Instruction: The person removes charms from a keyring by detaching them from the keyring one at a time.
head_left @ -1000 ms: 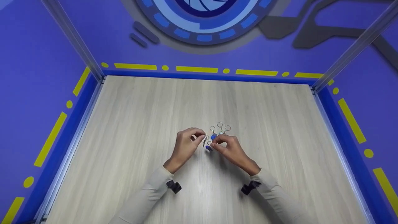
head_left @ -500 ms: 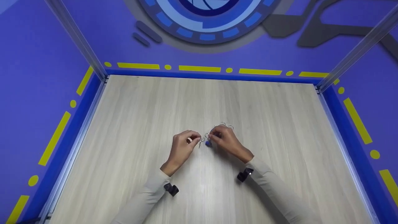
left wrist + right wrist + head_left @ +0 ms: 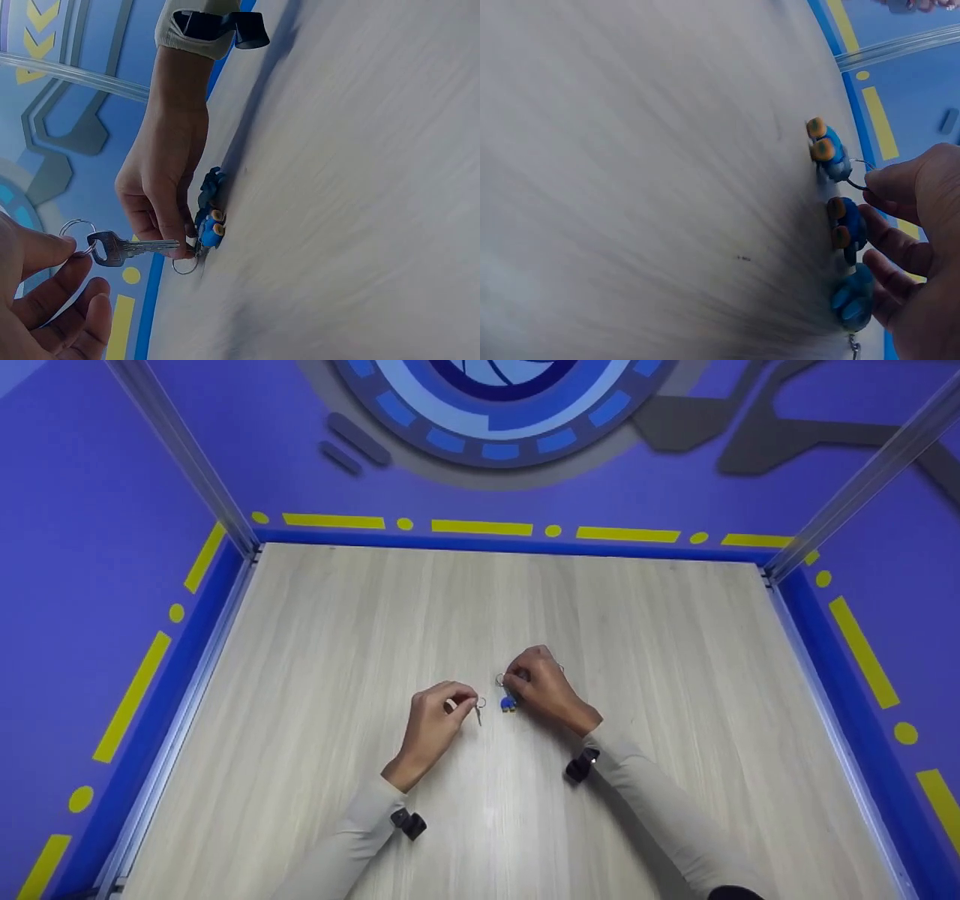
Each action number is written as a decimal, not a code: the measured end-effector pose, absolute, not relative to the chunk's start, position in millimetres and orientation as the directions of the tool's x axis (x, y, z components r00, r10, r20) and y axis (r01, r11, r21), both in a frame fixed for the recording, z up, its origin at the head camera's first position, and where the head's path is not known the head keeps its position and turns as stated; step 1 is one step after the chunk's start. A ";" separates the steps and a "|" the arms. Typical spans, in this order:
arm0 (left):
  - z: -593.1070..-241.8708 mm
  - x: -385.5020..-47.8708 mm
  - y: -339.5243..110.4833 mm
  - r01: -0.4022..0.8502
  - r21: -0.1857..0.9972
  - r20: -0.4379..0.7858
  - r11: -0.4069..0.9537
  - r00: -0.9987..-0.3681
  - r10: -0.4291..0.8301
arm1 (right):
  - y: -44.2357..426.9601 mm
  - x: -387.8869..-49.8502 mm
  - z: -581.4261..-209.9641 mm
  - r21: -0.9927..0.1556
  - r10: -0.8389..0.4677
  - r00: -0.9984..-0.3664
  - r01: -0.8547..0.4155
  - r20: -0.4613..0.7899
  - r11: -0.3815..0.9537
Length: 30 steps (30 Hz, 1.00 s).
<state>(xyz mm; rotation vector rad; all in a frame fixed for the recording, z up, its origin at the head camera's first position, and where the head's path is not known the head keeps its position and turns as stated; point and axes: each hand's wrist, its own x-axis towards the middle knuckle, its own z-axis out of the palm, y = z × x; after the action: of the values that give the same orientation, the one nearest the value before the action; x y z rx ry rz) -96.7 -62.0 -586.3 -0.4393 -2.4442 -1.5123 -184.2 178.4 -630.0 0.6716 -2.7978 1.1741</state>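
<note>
Between thumb and fingertips my left hand (image 3: 431, 721) pinches a metal ring from which a small silver key (image 3: 112, 248) hangs, above the table. To the right, my right hand (image 3: 547, 688) reaches down to the tabletop, thumb and forefinger pinching the ring of a blue figure keychain (image 3: 829, 152) with orange feet. Two more figure keychains lie under and beside its other fingers in the right wrist view: a dark blue one (image 3: 847, 223) with orange feet and a teal one (image 3: 853, 297). The right hand hides most of these in the head view.
A pale wood-grain table (image 3: 360, 615) spreads around both hands. Blue printed panels (image 3: 480, 495) with yellow marks stand at its back and sides, joined by metal posts (image 3: 180, 457). A small black camera sits on each wrist.
My left hand has drawn left and slightly nearer with the key. My right hand has moved the blue figure keychain slightly away from me, its fingers now covering most of the other keychains.
</note>
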 end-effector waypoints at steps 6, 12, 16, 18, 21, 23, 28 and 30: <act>-590.9 -95.2 -65.6 0.359 0.822 0.337 0.441 -0.933 0.131 | 176.7 -187.7 -633.3 -0.645 -0.346 -0.922 -0.371 0.171 0.668; -597.0 -92.9 -71.9 0.349 0.826 0.327 0.442 -0.936 0.127 | 174.2 -188.8 -637.0 -0.653 -0.324 -0.926 -0.369 0.194 0.662; -600.4 -91.5 -77.5 0.343 0.825 0.320 0.450 -0.939 0.130 | 176.9 -187.7 -636.7 -0.674 -0.309 -0.926 -0.371 0.217 0.639; -601.8 -91.2 -80.1 0.334 0.821 0.309 0.463 -0.942 0.131 | 179.8 -185.5 -635.5 -0.683 -0.300 -0.926 -0.373 0.230 0.628; -604.6 -92.0 -83.8 0.323 0.814 0.297 0.483 -0.946 0.132 | 185.2 -181.0 -632.9 -0.693 -0.288 -0.925 -0.377 0.248 0.614; -606.6 -93.5 -85.5 0.315 0.805 0.290 0.502 -0.948 0.130 | 189.5 -177.2 -630.4 -0.690 -0.289 -0.919 -0.393 0.270 0.608; -607.2 -100.4 -85.9 0.299 0.776 0.276 0.555 -0.953 0.128 | 202.3 -167.3 -624.0 -0.688 -0.282 -0.906 -0.424 0.317 0.589; -606.0 -103.8 -84.9 0.295 0.759 0.271 0.580 -0.954 0.131 | 207.9 -163.5 -622.5 -0.693 -0.273 -0.904 -0.428 0.329 0.581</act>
<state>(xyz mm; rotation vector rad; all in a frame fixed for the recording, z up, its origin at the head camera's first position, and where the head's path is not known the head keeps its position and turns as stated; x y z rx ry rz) -103.8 -84.9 -606.0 -0.3582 -2.6241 -1.3119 -163.5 207.9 -622.5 0.5874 -2.6230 1.2244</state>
